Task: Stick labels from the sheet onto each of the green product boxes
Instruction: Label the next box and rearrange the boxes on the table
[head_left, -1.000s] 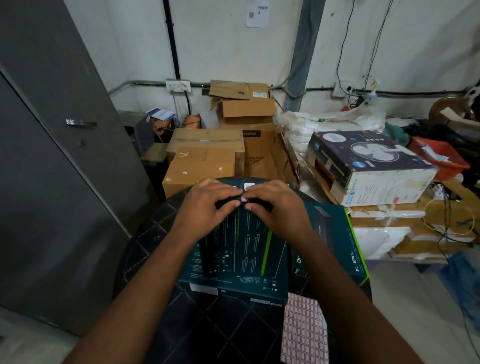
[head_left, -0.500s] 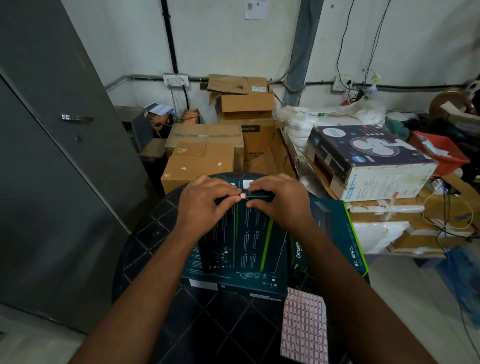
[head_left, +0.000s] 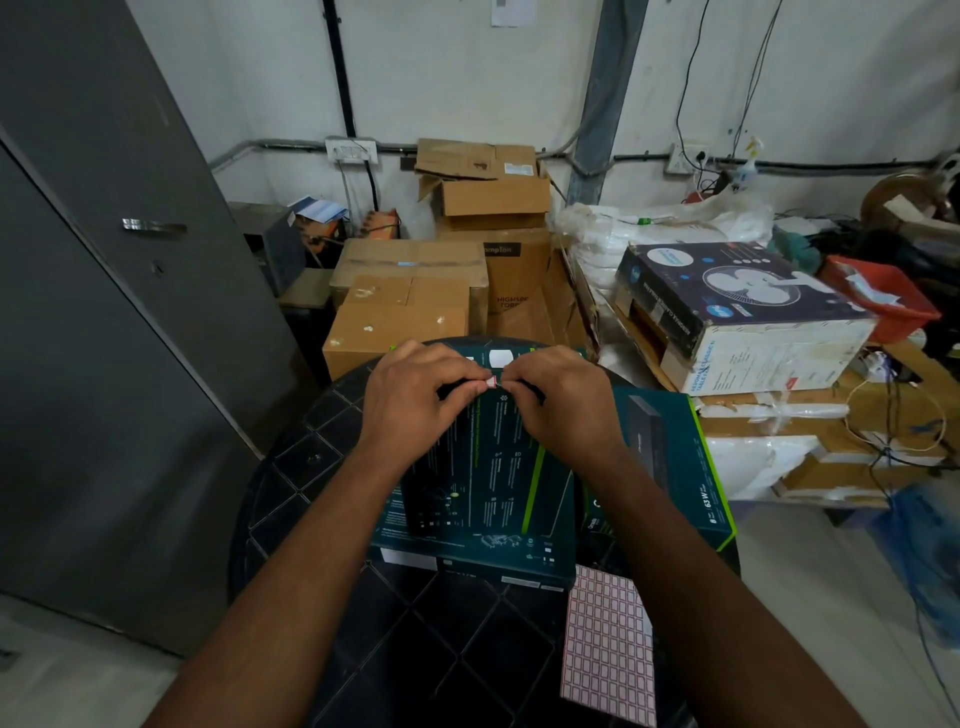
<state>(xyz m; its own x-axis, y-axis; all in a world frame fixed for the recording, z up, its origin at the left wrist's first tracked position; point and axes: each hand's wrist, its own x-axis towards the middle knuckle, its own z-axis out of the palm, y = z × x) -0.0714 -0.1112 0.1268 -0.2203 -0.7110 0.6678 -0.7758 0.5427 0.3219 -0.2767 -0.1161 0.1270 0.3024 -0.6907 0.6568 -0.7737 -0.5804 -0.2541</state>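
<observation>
A dark green product box (head_left: 483, 483) lies on top of another green box on the round black table (head_left: 405, 639). A second stack's green box (head_left: 670, 457) lies to its right. My left hand (head_left: 415, 395) and my right hand (head_left: 561, 400) meet above the top box's far end. Between their fingertips they pinch a small pink-edged label (head_left: 491, 383). The label sheet (head_left: 608, 644), pink with a white grid, lies at the table's near right edge. My forearms hide parts of the boxes.
Several brown cardboard boxes (head_left: 410, 306) are stacked just beyond the table. A fan box (head_left: 737, 312) and white bags lie on a cluttered bench to the right. A grey metal door (head_left: 104, 312) stands on the left. Cables hang along the wall.
Both hands have stayed together over the top box's far end, fingertips still on the small label. The camera has tilted slightly, so the scene sits a little lower in view.
</observation>
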